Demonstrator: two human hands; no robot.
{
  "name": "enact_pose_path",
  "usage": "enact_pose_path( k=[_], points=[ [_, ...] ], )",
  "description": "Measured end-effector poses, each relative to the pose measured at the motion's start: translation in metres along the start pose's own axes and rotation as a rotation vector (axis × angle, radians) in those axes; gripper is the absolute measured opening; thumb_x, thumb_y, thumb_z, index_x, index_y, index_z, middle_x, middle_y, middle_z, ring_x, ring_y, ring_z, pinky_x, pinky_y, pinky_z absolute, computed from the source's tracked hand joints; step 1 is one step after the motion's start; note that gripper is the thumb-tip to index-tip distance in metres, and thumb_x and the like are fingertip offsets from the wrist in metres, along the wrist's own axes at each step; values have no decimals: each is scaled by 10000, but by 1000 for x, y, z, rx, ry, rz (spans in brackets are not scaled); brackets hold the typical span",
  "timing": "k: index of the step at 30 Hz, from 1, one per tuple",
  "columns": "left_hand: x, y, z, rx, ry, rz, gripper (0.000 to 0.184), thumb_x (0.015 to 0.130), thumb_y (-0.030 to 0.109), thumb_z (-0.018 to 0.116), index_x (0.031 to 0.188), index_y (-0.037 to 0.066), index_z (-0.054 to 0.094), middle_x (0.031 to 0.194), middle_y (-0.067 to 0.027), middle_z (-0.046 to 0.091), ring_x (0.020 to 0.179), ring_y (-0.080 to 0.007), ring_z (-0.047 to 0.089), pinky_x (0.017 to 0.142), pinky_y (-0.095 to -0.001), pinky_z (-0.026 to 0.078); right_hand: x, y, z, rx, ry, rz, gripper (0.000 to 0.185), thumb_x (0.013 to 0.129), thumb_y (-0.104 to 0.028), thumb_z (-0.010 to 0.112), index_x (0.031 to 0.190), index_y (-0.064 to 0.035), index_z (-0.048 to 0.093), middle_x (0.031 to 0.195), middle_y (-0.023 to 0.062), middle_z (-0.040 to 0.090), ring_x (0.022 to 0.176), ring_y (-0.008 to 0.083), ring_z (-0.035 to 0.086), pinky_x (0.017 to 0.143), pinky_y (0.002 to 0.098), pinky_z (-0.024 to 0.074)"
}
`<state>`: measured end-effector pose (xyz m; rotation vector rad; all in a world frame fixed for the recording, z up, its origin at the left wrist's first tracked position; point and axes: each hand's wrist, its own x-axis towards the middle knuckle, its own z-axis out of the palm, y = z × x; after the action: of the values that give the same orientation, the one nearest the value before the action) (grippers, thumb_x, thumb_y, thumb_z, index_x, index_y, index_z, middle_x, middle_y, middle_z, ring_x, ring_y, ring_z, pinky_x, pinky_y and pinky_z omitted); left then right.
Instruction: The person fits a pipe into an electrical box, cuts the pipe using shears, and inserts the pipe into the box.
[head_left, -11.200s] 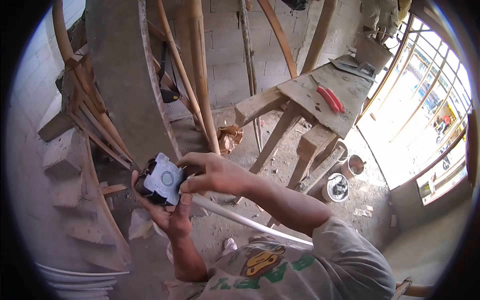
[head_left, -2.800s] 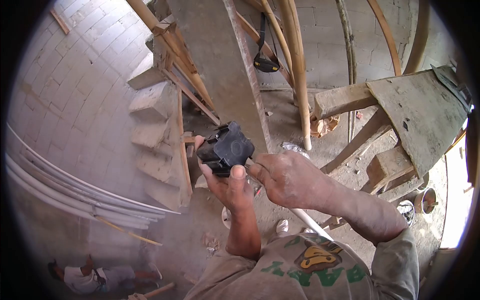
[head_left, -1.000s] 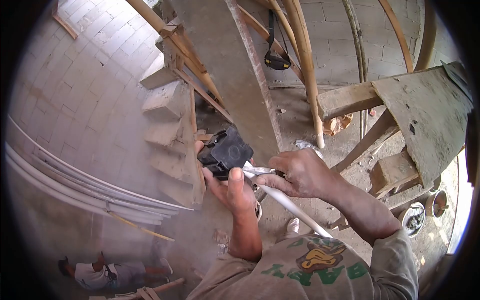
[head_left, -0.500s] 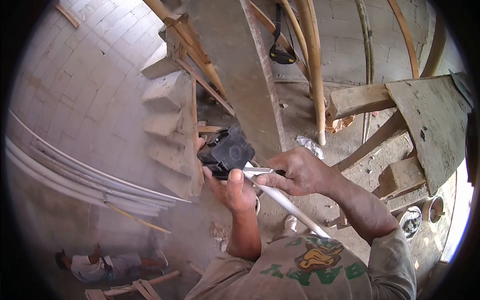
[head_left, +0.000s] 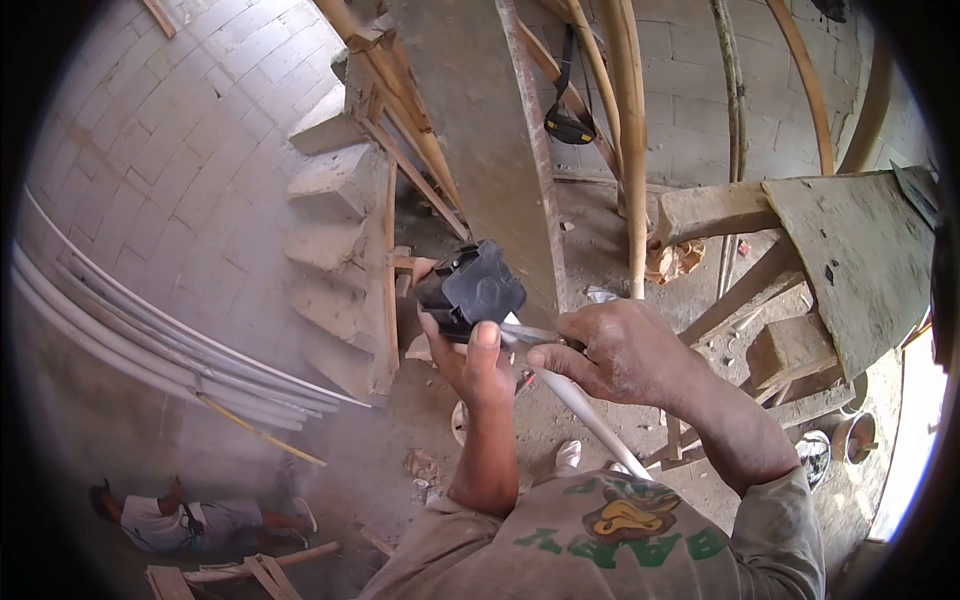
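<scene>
My left hand (head_left: 478, 372) is closed around a black plastic electrical box (head_left: 485, 290), its thumb pressed along the near side. In my right hand (head_left: 632, 355) is a knife with a metal blade (head_left: 530, 334), its handle mostly hidden by my fingers. The blade points left and reaches the lower right side of the box. A white plastic pipe (head_left: 582, 412) slants from the box down towards my body, passing beneath the right hand. Whether the pipe is seated in the box is hidden.
Concrete stairs (head_left: 335, 250) rise on the left near a long bundle of white pipes (head_left: 150, 350). Wooden poles (head_left: 630, 150) stand ahead. A rough wooden bench (head_left: 850, 270) and buckets (head_left: 855, 437) are at right. Another person (head_left: 205, 522) is at lower left.
The box and both hands sit slightly further right in view. The knife blade has turned, showing a different angle against the box. Both grips stay the same.
</scene>
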<state>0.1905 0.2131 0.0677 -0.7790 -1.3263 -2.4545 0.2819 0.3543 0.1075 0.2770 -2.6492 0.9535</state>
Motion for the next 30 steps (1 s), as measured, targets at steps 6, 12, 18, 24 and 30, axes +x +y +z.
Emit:
enact_pose_path(
  k=[6,12,18,24,30],
  points=[
    [-1,3,10,42,-38,-13,944,745,355,661,1497,-19,229,1328,-202,458,1180,-308,506,1001,-426,418,-16,-6,-2,36,87,30,419,906,-449,643,819,-41,679,656,185,606,613,400,610,549,470,462],
    [2,-2,5,23,-48,23,929,754,349,666,1492,-14,236,1328,-200,452,1189,-308,499,1002,-426,421,9,21,-13,104,-57,-41,366,877,-452,662,930,-94,718,686,190,647,660,384,654,589,449,517],
    [-1,2,1,39,-41,0,920,764,342,674,1488,-21,237,1332,-197,450,1200,-296,495,1010,-420,417,-6,9,10,151,97,-12,416,901,-420,660,799,-17,687,643,171,608,592,356,607,545,421,451],
    [2,-1,7,77,-55,14,919,761,314,682,1493,-23,241,1327,-189,463,1194,-282,505,1022,-402,408,-8,8,8,500,-54,210,425,904,-388,655,712,-9,649,620,166,613,584,361,622,541,448,463],
    [-2,3,10,112,-35,32,912,765,291,683,1488,-46,242,1317,-187,472,1169,-269,526,1021,-392,413,-24,-27,-5,-166,243,92,386,867,-351,691,671,-30,604,595,159,601,560,367,616,517,464,466]
  ],
)
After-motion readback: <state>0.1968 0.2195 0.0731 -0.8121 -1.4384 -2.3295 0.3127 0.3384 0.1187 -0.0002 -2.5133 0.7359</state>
